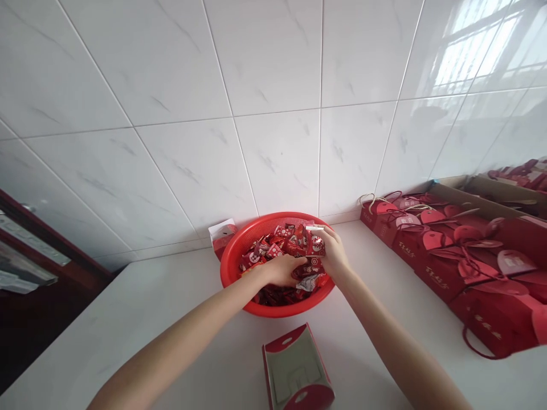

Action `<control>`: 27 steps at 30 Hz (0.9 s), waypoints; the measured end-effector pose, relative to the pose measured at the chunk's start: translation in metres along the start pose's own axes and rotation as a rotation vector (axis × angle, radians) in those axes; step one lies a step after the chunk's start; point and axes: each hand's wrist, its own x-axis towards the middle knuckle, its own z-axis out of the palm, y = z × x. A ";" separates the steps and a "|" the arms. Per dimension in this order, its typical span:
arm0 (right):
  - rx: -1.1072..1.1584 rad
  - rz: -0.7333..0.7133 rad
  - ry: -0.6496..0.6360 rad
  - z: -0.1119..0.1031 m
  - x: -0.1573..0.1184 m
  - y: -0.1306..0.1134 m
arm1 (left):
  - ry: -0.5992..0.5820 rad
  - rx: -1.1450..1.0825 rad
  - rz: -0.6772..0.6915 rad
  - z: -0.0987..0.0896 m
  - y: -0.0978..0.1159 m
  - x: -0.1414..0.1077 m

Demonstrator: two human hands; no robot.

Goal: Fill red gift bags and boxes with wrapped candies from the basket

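Observation:
A red plastic basket (277,311) with a perforated wall stands against the tiled wall, full of wrapped candies (273,250), mostly red. My left hand (284,270) reaches into it, its fingers curled down among the wrappers. What they grip is partly hidden. At the basket's right rim, my right hand (335,250) is closed around a red candy packet (315,244) with white print. A silvery wrapper (308,283) lies just below the hands. In front of the basket, an opened red carton (298,370) lies on the counter with its pale inside facing up.
Several red gift boxes (453,285) with cord handles stand packed together on the right of the white counter (179,319). Behind them are brown cardboard boxes (504,202). A small red and white carton (222,236) is tucked behind the basket's left side. Dark wooden furniture (64,307) stands at the left.

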 end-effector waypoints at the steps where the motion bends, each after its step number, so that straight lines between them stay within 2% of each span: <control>1: 0.004 -0.002 -0.005 0.000 0.000 0.000 | -0.002 -0.009 0.000 -0.001 0.000 0.000; 7: -0.012 -0.019 -0.001 0.000 0.000 -0.001 | -0.010 -0.222 0.015 -0.013 -0.006 -0.010; 18: -0.005 -0.016 0.007 0.000 0.000 -0.002 | 0.355 -0.809 0.003 -0.020 -0.043 -0.018; 23: -0.009 0.014 0.005 0.000 -0.001 -0.003 | 0.544 -0.800 -0.138 -0.022 -0.043 -0.018; 27: -0.003 0.025 0.017 0.001 -0.002 -0.004 | 0.576 -0.740 -0.135 -0.020 -0.045 -0.017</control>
